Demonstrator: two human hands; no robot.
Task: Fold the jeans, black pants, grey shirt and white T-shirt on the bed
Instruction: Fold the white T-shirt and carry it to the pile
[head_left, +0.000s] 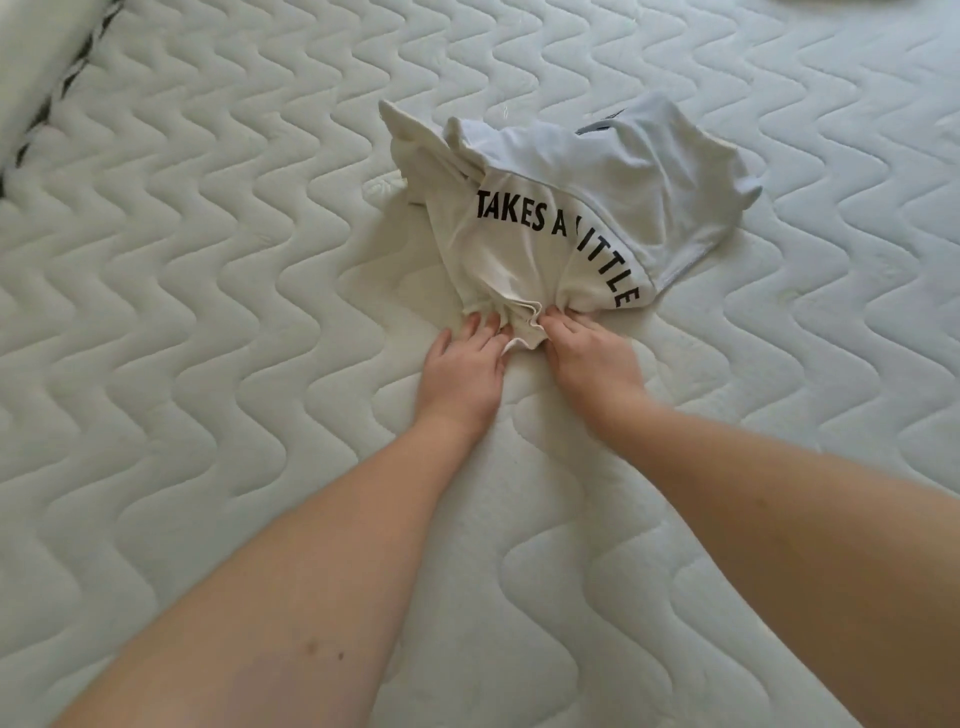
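While pinching bunched hem of crumpled white cotton T-shirt (524, 249) in left grip (462, 371) and right grip (589, 358), risks dragging tangled cloth beyond both along quilted white bed (208, 260).

A white T-shirt (566, 208) lies crumpled in a loose heap near the middle of a bed (208, 260) covered in white quilting stitched in wavy lines. Black capital letters curve across the cloth, reading "TAKES A LITTLE". Two bare forearms reach in from the bottom edge. The left hand (462, 371) and the right hand (589, 358) sit side by side, nearly touching, at the near edge of the shirt, where the fabric is gathered into tight pleats. The fingertips of both hands curl into that bunched edge and pinch it. At the top left corner, a blurred white edge with dark marks borders the quilting.
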